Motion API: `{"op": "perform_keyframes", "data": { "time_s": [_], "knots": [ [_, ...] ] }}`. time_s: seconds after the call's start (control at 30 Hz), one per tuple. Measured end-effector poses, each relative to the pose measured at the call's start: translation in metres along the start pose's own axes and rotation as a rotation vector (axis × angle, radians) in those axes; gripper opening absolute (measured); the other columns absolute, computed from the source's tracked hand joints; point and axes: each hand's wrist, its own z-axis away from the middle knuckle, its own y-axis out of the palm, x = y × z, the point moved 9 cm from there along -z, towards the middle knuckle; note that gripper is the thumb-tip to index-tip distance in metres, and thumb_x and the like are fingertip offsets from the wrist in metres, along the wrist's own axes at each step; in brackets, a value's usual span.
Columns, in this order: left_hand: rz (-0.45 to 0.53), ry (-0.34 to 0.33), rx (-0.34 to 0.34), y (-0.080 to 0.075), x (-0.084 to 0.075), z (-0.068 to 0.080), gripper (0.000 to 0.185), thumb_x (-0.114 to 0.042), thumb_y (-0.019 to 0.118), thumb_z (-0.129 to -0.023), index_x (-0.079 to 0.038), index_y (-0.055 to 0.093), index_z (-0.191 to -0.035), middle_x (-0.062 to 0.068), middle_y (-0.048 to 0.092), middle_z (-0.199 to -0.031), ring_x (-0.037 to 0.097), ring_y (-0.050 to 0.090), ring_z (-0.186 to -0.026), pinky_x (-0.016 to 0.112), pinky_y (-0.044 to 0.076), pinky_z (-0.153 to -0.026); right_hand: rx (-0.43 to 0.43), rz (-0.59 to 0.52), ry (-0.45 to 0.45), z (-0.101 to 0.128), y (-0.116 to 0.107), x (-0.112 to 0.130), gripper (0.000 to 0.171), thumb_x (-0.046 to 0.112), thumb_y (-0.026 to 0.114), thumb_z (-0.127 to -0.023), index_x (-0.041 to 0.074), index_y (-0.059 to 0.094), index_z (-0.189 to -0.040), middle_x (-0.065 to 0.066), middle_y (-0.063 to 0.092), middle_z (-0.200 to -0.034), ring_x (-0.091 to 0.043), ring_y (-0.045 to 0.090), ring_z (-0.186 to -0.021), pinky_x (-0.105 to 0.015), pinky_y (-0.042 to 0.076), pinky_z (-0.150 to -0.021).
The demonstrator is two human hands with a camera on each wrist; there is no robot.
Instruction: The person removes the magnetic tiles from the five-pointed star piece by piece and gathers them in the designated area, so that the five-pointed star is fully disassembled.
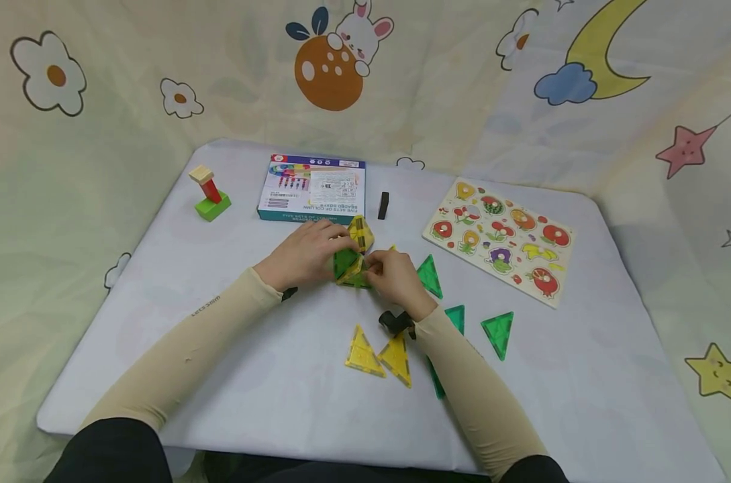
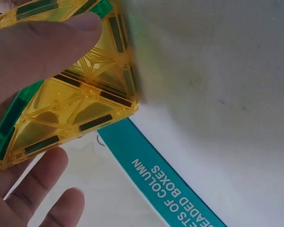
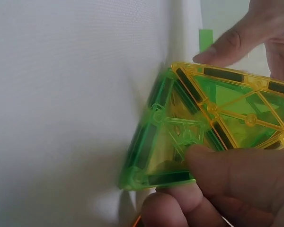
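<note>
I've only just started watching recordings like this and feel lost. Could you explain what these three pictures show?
There is no robot here, just a person's bare left hand and right hand. The wide picture comes from a camera worn on the head, looking forward and down. The two close-ups come from cameras on the wrists, one per hand.

Both hands hold a joined shape of see-through green and yellow triangular tiles; in the right-wrist view, the fingers of the right hand pinch one green tile of it.

On the white table lie loose yellow tiles and green tiles, some partly hidden by the right sleeve. Farther back are a flat box, a small black block, a little block stack at the left and a fruit picture board at the right.
</note>
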Motion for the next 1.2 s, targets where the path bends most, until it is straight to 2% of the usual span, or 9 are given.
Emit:
{"op": "perform_keyframes", "data": {
  "time_s": [0.2, 0.43, 0.7, 0.83, 1.03, 1.1, 1.2],
  "knots": [
    [-0.018, 0.024, -0.013, 0.000, -0.002, 0.000, 0.054, -0.019, 0.092, -0.080, -0.024, 0.070, -0.129, 0.003, 0.067, -0.130, 0.029, 0.059, -0.122, 0.046, 0.051, -0.098, -0.019, 0.014, -0.028, 0.003, -0.002, 0.003, 0.026, 0.014, 0.072, -0.096, 0.003, 0.076, -0.120, -0.011, 0.078, -0.099, -0.019, 0.068, -0.083, -0.030, 0.057, -0.074],
    [-0.073, 0.035, -0.002, 0.003, -0.004, -0.003, 0.049, -0.003, 0.081, -0.087, -0.025, 0.071, -0.129, 0.004, 0.068, -0.129, 0.028, 0.060, -0.120, 0.044, 0.053, -0.097, -0.028, 0.056, -0.160, 0.009, -0.002, 0.020, 0.019, 0.014, 0.075, -0.096, 0.006, 0.078, -0.113, -0.009, 0.077, -0.098, -0.019, 0.066, -0.082, -0.032, 0.056, -0.075],
    [-0.067, 0.021, 0.038, 0.006, -0.005, -0.003, 0.052, -0.006, 0.083, -0.086, -0.026, 0.068, -0.132, 0.004, 0.066, -0.133, 0.028, 0.059, -0.119, 0.045, 0.052, -0.099, 0.028, -0.033, -0.182, 0.023, 0.000, 0.016, 0.021, 0.014, 0.075, -0.095, 0.006, 0.079, -0.115, -0.007, 0.077, -0.099, -0.015, 0.066, -0.084, -0.028, 0.055, -0.074],
    [-0.032, 0.007, 0.046, 0.006, -0.004, -0.002, 0.056, -0.003, 0.084, -0.084, -0.026, 0.066, -0.132, 0.004, 0.063, -0.135, 0.027, 0.058, -0.118, 0.045, 0.051, -0.101, 0.046, -0.100, -0.184, 0.029, -0.004, 0.009, 0.022, 0.015, 0.074, -0.096, 0.005, 0.078, -0.116, -0.008, 0.077, -0.100, -0.015, 0.066, -0.083, -0.027, 0.056, -0.073],
    [0.062, 0.012, -0.026, -0.002, -0.006, 0.004, 0.069, -0.005, 0.089, -0.077, -0.023, 0.061, -0.137, 0.005, 0.058, -0.135, 0.027, 0.057, -0.119, 0.046, 0.050, -0.105, 0.058, -0.170, -0.171, 0.036, -0.012, -0.001, 0.025, 0.016, 0.074, -0.097, 0.002, 0.076, -0.118, -0.011, 0.077, -0.105, -0.017, 0.068, -0.086, -0.029, 0.059, -0.077],
    [0.106, 0.007, -0.044, -0.005, -0.007, 0.007, 0.062, -0.006, 0.085, -0.080, -0.021, 0.062, -0.136, 0.006, 0.059, -0.134, 0.026, 0.057, -0.120, 0.046, 0.050, -0.106, 0.068, -0.198, -0.138, 0.037, -0.013, -0.005, 0.026, 0.016, 0.073, -0.098, 0.002, 0.075, -0.119, -0.012, 0.077, -0.108, -0.019, 0.068, -0.088, -0.031, 0.060, -0.079],
    [0.220, -0.019, -0.032, -0.005, -0.006, 0.014, 0.045, -0.006, 0.074, -0.086, -0.017, 0.066, -0.129, 0.003, 0.064, -0.128, 0.022, 0.059, -0.117, 0.044, 0.052, -0.105, 0.074, -0.221, -0.104, 0.039, -0.015, -0.009, 0.028, 0.016, 0.072, -0.098, 0.000, 0.074, -0.121, -0.013, 0.077, -0.110, -0.020, 0.069, -0.091, -0.032, 0.061, -0.081]
  ]
}}
